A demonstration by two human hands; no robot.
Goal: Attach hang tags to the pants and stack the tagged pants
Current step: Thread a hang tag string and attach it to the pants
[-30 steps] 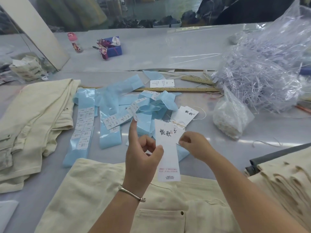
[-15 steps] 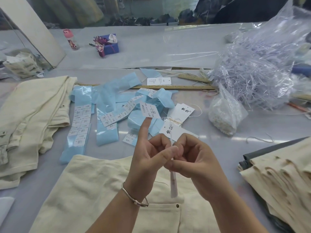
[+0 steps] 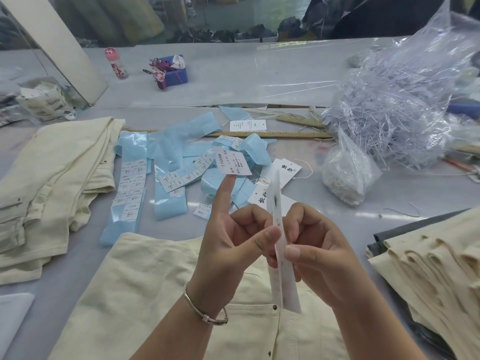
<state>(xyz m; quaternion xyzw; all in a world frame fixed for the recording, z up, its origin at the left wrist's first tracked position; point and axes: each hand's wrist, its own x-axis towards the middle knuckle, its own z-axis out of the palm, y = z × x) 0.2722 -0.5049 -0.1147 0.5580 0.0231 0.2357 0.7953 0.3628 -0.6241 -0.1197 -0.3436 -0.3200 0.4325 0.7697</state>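
At the far left a folded stack of cream cotton pants (image 3: 49,188) lies on the grey table (image 3: 259,81). Just to its right sprawl light-blue glossy backing strips (image 3: 168,175) carrying small white size stickers, with a long wooden ruler (image 3: 272,134) behind them.

In the middle, a cream pair of pants (image 3: 145,289) is spread flat at the near edge, directly under both hands. The left hand (image 3: 231,245), a silver bangle (image 3: 205,311) on its wrist, has its index finger straight up with a white size sticker printed "1103# XS" (image 3: 232,161) stuck to the tip; its thumb presses the long white paper hang tag (image 3: 279,245), the other fingers curled. The right hand (image 3: 319,255) pinches the same tag between thumb and curled fingers. The tag is seen edge-on, upright above the pants' waistband.

Behind the hands lie loose white hang tags with black lettering (image 3: 287,168). Further right sit a small clear bag of white fasteners (image 3: 348,175) and a large clear bag of plastic tag loops (image 3: 400,105). A layered stack of cream pants (image 3: 436,271) crowds the right edge, leaving bare table between it and the hands.
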